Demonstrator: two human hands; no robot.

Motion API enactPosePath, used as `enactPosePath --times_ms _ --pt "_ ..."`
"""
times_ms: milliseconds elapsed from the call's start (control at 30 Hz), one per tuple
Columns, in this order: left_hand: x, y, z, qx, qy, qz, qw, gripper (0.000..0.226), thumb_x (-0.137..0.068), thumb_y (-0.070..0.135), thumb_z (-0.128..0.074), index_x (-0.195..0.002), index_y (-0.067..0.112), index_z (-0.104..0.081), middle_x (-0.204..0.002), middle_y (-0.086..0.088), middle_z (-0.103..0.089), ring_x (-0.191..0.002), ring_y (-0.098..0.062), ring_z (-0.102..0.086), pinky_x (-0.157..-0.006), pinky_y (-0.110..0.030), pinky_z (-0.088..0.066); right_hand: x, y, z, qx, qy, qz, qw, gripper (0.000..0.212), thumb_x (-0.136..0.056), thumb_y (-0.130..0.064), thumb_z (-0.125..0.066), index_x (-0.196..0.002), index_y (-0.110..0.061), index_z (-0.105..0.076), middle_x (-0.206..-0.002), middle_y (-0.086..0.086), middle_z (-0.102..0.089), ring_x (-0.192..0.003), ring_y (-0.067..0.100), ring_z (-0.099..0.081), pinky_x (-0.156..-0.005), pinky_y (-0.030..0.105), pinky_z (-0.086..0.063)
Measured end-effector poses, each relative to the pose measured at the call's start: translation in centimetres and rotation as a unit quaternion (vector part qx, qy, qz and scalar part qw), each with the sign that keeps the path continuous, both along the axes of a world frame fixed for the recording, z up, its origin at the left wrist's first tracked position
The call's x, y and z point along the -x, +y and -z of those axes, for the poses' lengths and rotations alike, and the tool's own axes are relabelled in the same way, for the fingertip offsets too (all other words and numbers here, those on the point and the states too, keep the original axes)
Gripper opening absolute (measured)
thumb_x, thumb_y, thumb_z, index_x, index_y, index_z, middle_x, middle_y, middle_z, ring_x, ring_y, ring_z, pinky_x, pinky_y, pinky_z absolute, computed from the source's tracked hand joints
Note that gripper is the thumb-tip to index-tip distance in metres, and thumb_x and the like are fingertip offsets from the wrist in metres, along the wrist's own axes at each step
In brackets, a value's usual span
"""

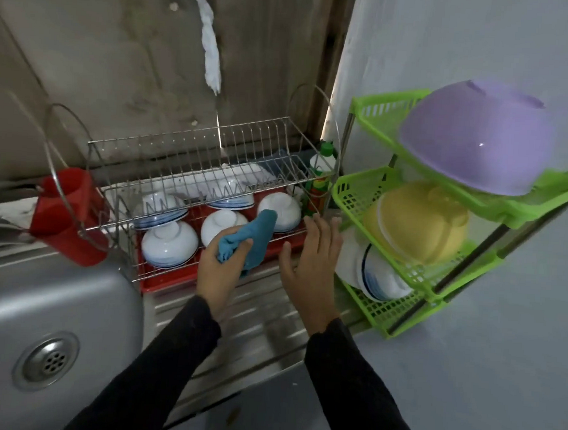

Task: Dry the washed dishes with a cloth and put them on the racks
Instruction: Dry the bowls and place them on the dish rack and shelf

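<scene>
A person in dark sleeves stands at a steel worktop (pixel 263 320) beside a sink (pixel 38 303). The left hand (pixel 219 274) grips a bunched blue cloth (pixel 258 236) at the front of a wire rack (pixel 193 149). White bowls (pixel 169 244) sit upside down on its lower tier. The right hand (pixel 313 263) is spread flat, holding nothing, just right of the cloth. A green rack (pixel 354 192) on the right holds an upturned purple bowl (pixel 473 140) and yellow bowl (pixel 418 223).

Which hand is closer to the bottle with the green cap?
Right. The right hand is just below the bottle; the left hand, gripping the blue cloth, is further left.
</scene>
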State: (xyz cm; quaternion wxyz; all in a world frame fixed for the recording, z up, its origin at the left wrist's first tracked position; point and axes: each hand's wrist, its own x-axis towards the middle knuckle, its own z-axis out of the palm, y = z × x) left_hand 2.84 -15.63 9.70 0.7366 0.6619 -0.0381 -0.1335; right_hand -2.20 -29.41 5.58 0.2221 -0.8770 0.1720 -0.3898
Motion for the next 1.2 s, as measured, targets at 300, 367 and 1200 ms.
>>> enactPosePath --times_ms 300,367,1200 --pt "1.0 9.3 1.4 -0.002 0.018 -0.059 0.998 0.020 -0.092 0.013 -0.065 -0.112 0.016 -0.066 -0.108 -0.005 -0.070 -0.096 -0.017 -0.067 -0.069 -0.020 -0.056 -0.6 8.0 2.6 -0.021 0.063 -0.091 0.994 0.056 -0.093 -0.030 -0.047 -0.144 -0.005 -0.049 -0.148 0.016 -0.050 -0.144 0.039 -0.034 -0.110 0.065 -0.036" --pt "1.8 12.3 1.3 0.006 0.015 -0.080 0.997 0.022 -0.092 0.011 -0.065 -0.114 0.014 -0.065 -0.107 -0.003 -0.070 -0.092 -0.011 -0.067 -0.067 -0.015 -0.053 -0.6 11.0 2.8 -0.011 0.068 -0.119 0.991 0.055 -0.094 -0.030 -0.046 -0.143 -0.005 -0.050 -0.150 0.018 -0.047 -0.144 0.040 -0.033 -0.110 0.063 -0.037" --pt "16.1 56.5 3.5 0.002 0.020 -0.445 0.895 0.015 -0.093 0.013 -0.066 -0.093 0.028 -0.067 -0.089 0.000 -0.067 -0.083 -0.016 -0.063 -0.072 -0.037 -0.054 5.2 55.3 3.7 -0.016 0.177 -0.451 0.875 0.050 -0.101 -0.030 -0.047 -0.145 -0.007 -0.046 -0.147 0.010 -0.049 -0.146 0.029 -0.028 -0.120 0.032 -0.016"
